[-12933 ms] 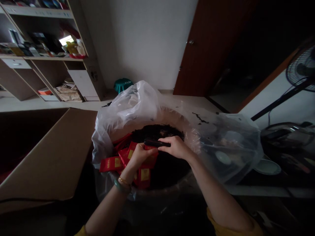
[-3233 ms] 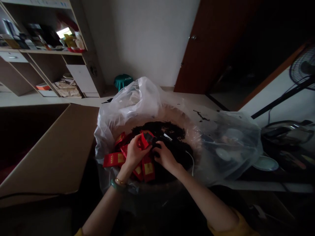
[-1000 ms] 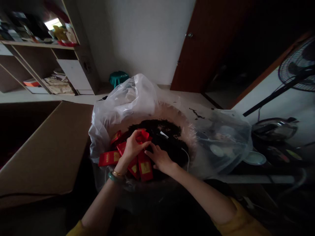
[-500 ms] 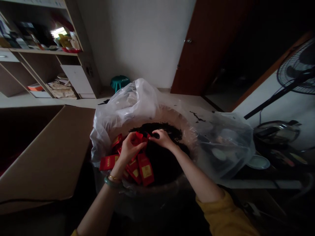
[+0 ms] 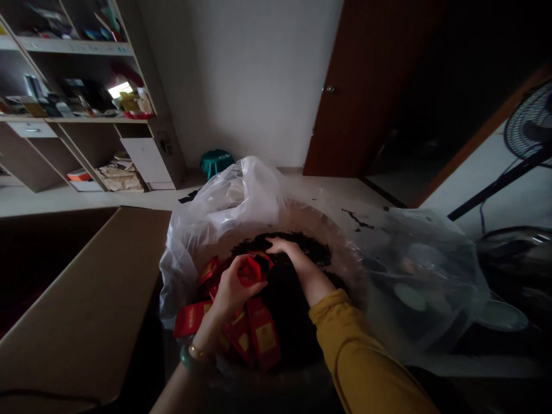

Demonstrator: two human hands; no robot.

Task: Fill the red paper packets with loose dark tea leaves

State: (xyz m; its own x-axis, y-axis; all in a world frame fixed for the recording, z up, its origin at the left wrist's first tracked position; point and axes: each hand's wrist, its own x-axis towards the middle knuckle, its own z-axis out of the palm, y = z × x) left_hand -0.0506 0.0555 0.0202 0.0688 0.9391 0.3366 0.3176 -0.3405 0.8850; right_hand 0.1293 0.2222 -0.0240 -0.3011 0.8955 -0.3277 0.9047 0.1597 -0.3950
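Observation:
My left hand point(image 5: 237, 287) is closed round a red packet point(image 5: 250, 271), whose mouth gapes towards the right and shows a dark inside. Beyond it, my right hand point(image 5: 282, 246) reaches over dark, shredded, leaf-like stuff point(image 5: 308, 244), its fingers stretched left and slightly apart. The fingertips are close to the far edge of the red packets; whether they touch anything is hard to make out. Several more red packets with gold labels point(image 5: 264, 336) lie beneath and beside my left wrist. Everything sits in a wide round container point(image 5: 297, 215) lined with clear plastic point(image 5: 254, 192).
On the left stands an open cardboard box point(image 5: 86, 287). To the right are a clear plastic sheet point(image 5: 426, 270), a pale dish point(image 5: 502, 315) and a black fan point(image 5: 530, 129). Shelves point(image 5: 77, 46), a green-covered object point(image 5: 215, 163) and a brown door point(image 5: 340, 115) stand behind.
Earlier both hands held a black elongated tool; now the left keeps a red packet. My right hand has left the packet's mouth and moved farther away, over the dark leaf-like stuff.

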